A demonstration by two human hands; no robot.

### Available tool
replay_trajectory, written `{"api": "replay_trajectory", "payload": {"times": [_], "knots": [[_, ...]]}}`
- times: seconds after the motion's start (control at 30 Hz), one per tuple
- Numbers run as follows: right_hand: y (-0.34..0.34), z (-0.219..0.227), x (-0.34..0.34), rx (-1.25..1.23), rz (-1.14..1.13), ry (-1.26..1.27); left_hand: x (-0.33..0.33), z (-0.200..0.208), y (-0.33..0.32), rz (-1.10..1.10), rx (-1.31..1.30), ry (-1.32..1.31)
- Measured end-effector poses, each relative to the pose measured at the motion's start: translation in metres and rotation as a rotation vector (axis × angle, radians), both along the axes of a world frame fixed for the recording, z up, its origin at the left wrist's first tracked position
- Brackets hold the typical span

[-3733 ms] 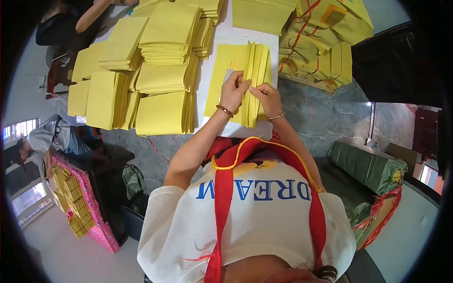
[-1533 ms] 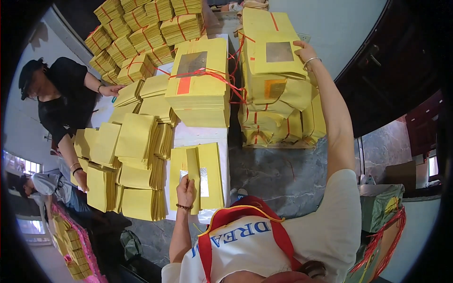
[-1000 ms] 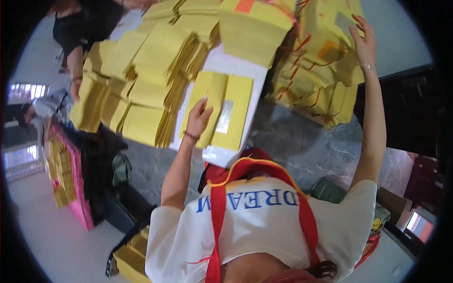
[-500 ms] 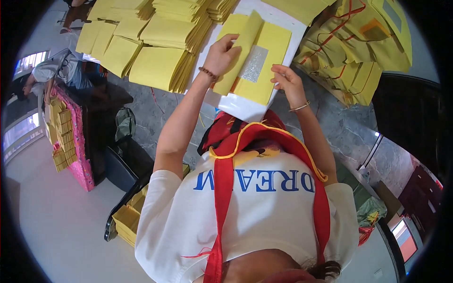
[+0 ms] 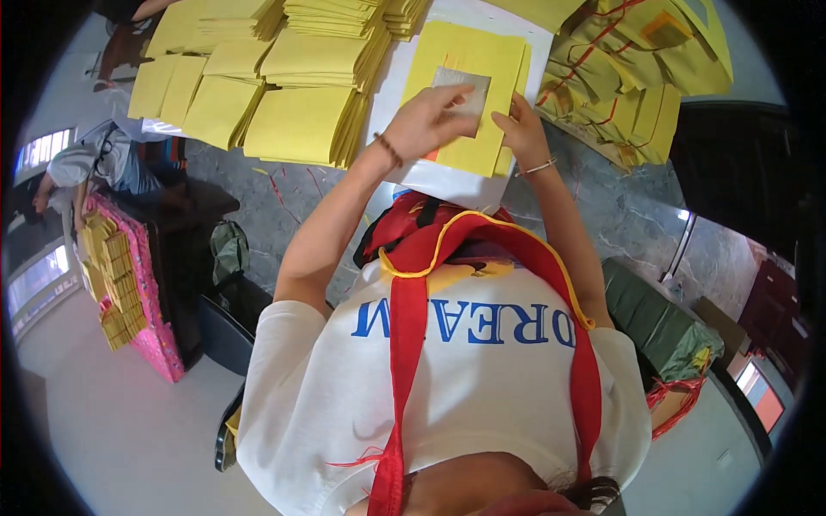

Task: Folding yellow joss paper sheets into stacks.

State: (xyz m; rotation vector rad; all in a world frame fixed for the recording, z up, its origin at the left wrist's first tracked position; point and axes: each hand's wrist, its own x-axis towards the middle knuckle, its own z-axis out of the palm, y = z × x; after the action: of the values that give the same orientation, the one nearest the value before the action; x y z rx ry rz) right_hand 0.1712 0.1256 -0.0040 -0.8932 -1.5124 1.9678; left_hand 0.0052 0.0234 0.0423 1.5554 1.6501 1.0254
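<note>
On a white tabletop (image 5: 447, 187) in front of me lies a folded yellow paper (image 5: 465, 47), with a further yellow layer along its right edge. A small, thin grey rectangle (image 5: 474, 84) rests on it, slightly tilted; I cannot tell what it is made of. My left hand (image 5: 433, 123) lies over the rectangle's lower left part, finger and thumb apart. At the right edge of the paper, my right hand (image 5: 523, 138) pinches the edge, thumb on top and fingers beyond it. A brown beaded bracelet is on my left wrist.
Stacks of folded yellow paper (image 5: 297, 125) cover the table's left side. Yellow bags with red strips (image 5: 615, 86) stand to the right. A green wrapped bundle (image 5: 650, 301) sits lower right. Far left, a person (image 5: 107, 159) works at a pink-covered table (image 5: 142, 301) holding yellow bundles.
The yellow flap my left hand was lifting now lies flat. My left hand has moved right onto the grey rectangle, and my right hand has closed on the paper's right edge.
</note>
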Motion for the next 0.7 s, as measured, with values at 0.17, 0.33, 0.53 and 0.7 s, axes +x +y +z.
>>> {"api": "replay_trajectory", "payload": {"times": [0.17, 0.33, 0.53, 0.7], "knots": [[0.001, 0.017, -0.009, -0.187, -0.058, 0.124, 0.012, 0.002, -0.030, -0.132, 0.222, 0.637], [0.011, 0.032, 0.004, -0.288, -0.126, -0.061, 0.002, -0.026, -0.018, -0.054, 0.254, 0.422], [-0.003, 0.017, 0.050, -0.128, -0.125, -0.233, 0.001, -0.043, -0.017, 0.221, 0.153, 0.026], [-0.034, -0.002, 0.064, -0.129, -0.044, -0.339, 0.002, -0.038, -0.017, 0.259, 0.046, -0.074]]}}
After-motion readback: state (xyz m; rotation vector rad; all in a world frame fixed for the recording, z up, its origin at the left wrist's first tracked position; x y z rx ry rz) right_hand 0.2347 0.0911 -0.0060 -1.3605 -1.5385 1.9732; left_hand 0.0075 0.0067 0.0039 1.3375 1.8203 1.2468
